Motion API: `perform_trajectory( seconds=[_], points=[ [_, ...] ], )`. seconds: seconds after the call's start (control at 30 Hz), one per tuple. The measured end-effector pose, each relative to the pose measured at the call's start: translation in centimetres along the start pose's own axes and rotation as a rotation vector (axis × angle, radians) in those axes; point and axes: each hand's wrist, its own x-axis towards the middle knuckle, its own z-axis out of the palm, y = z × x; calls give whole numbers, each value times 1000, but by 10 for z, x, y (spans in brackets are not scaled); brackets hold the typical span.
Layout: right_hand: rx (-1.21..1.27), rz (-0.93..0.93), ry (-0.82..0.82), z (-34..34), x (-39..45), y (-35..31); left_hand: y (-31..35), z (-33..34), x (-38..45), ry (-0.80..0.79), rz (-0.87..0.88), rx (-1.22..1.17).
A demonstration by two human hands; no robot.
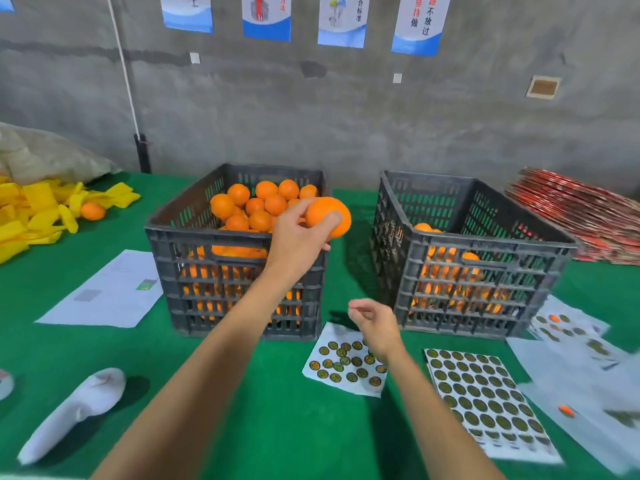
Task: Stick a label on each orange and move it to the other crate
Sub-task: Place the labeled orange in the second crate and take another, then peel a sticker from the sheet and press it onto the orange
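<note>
Midway across the green worktop (pixel 263 393), a person's left hand (pixel 298 237) grips an orange (pixel 329 216) at frame centre, above the right rim of the full left crate (pixel 194 237). Lower down, the right hand (pixel 375 323) hovers with fingers loosely curled over a label sheet (pixel 343 362); whether it pinches a label is unclear. At right stands the part-filled second crate (pixel 485 251).
</note>
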Motion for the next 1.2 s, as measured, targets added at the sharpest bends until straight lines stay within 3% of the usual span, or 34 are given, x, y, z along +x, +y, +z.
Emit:
perform_trajectory(
  seconds=[0.27,0.43,0.73,0.87,0.97,1.1,1.2],
  points=[
    [-485,-55,-233,28,-18,40,-31,0,-58,-39,102,14],
    [-622,-94,-237,33,-15,48,-67,-3,-82,-54,-43,-33],
    [-893,-349,-198,30,-20,42,-125,3,-118,-13,-367,-219],
    [-768,-283,-87,35,-25,39,-140,9,-131,-6,-480,-239],
    [-455,-145,79,33,-27,30,-142,10,-133,16,-520,-286],
    [-225,-354,314,20,-26,-4,-137,13,-126,12,-513,-336],
    [-302,-555,348,8,-34,-28,-127,20,-119,-3,-493,-348]
  ],
)
